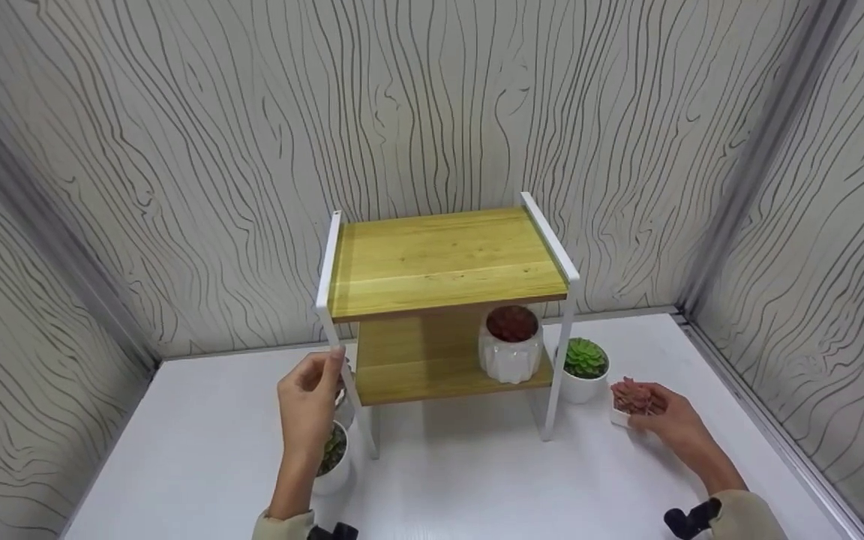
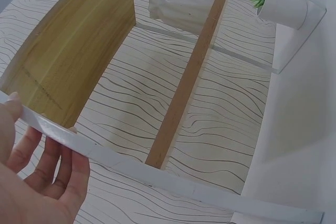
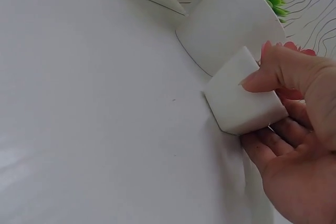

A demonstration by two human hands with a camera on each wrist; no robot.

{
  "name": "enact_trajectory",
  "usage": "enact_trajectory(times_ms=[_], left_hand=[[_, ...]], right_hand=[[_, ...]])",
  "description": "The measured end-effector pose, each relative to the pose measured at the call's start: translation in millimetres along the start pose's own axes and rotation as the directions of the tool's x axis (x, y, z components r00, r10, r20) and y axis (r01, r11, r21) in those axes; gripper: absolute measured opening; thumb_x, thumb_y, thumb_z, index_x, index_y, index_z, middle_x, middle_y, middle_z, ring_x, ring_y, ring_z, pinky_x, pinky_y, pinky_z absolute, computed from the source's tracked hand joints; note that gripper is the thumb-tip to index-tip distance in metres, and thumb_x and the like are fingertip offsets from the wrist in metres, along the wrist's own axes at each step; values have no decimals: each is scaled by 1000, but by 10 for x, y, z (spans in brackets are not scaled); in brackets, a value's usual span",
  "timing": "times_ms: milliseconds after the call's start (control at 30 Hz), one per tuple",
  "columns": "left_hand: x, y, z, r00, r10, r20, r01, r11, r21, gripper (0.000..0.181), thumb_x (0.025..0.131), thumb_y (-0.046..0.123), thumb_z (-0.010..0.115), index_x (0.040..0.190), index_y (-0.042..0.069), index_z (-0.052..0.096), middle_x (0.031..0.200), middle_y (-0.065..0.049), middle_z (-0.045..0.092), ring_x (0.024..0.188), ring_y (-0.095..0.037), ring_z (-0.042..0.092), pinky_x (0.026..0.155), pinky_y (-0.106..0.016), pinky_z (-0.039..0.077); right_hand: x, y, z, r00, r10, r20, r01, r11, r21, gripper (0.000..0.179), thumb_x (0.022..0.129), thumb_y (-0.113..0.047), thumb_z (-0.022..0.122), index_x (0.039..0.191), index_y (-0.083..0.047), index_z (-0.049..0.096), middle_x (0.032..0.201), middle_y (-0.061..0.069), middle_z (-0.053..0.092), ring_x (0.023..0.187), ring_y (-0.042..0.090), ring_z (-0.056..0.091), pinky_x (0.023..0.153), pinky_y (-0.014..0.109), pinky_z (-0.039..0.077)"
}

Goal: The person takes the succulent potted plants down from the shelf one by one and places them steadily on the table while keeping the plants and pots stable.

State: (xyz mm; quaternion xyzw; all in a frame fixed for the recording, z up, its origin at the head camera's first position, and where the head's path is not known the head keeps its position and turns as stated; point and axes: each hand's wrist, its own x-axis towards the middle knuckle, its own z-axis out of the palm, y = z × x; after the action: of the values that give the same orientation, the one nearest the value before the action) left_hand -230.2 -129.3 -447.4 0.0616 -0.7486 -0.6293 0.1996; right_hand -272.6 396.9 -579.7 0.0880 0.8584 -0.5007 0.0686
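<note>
My left hand [image 1: 307, 397] grips the upright white side frame of a two-tier wooden shelf [image 1: 439, 262]. In the left wrist view, the fingers curl under the white bar [image 2: 121, 158] with the thumb on its other side. To the right of the shelf, my right hand [image 1: 676, 424] holds a small white square pot [image 3: 236, 98] with a reddish succulent [image 1: 633, 396]. Thumb and fingers pinch its sides, and its base is close to the white table in the right wrist view. Beside it stands a round white pot with a green succulent [image 1: 584, 358].
On the shelf's lower board, at the right, sits a ribbed white pot [image 1: 511, 358] with a dark red plant. Partly behind my left hand, another potted succulent [image 1: 333, 461] stands on the white table [image 1: 477, 487]. Wood-grain patterned panels [image 1: 432, 97] enclose the back and sides.
</note>
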Motion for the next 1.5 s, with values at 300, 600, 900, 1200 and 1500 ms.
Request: enact_trajectory(times_ms=[300, 600, 900, 1200, 1500], left_hand=[[-4, 2, -5, 1000, 0, 8, 0, 1000, -12, 37, 103, 41, 67, 104, 5, 76, 96, -7, 73, 88, -17, 67, 83, -26, 58], [3, -32, -6, 1000, 29, 6, -28, 999, -34, 28, 104, 34, 69, 97, 8, 75, 86, -7, 68, 83, -22, 64, 80, -28, 58], [1, -27, -5, 1000, 16, -2, -16, 1000, -25, 29, 103, 37, 69, 97, 8, 76, 86, -8, 67, 84, -22, 64, 79, -26, 56], [-12, -26, -2, 1000, 13, 7, -13, 1000, -14, 29, 104, 37, 68, 101, 9, 77, 96, -10, 72, 86, -16, 64, 81, -22, 56], [0, -15, -9, 1000, 22, 9, -21, 999, -33, 27, 103, 34, 70, 97, 8, 76, 81, 2, 67, 78, -14, 62, 72, -25, 55]], right_hand=[[0, 26, -2, 1000, -17, 3, 17, 1000, 13, 83, 90, -9, 78, 158, 7, 32, 164, 34, 35, 154, 50, 33, 125, 61, 32], [1, 67, -12, 998, -62, -2, 62, 998, 9, 80, 89, -8, 80, 157, 4, 39, 158, 30, 47, 147, 45, 46, 88, 10, 46], [11, 84, -14, 998, -70, 10, 70, 998, 2, 79, 91, -8, 79, 157, 5, 38, 159, 31, 45, 148, 47, 44, 97, 18, 49], [-14, 54, 16, 999, -36, -3, 36, 999, 10, 87, 89, -28, 86, 156, 3, 40, 158, 26, 49, 149, 43, 44, 116, 40, 46], [-22, 61, 8, 999, -32, 4, 32, 998, 48, 88, 92, -35, 83, 159, -1, 37, 158, 22, 48, 145, 36, 48, 103, 22, 48]])
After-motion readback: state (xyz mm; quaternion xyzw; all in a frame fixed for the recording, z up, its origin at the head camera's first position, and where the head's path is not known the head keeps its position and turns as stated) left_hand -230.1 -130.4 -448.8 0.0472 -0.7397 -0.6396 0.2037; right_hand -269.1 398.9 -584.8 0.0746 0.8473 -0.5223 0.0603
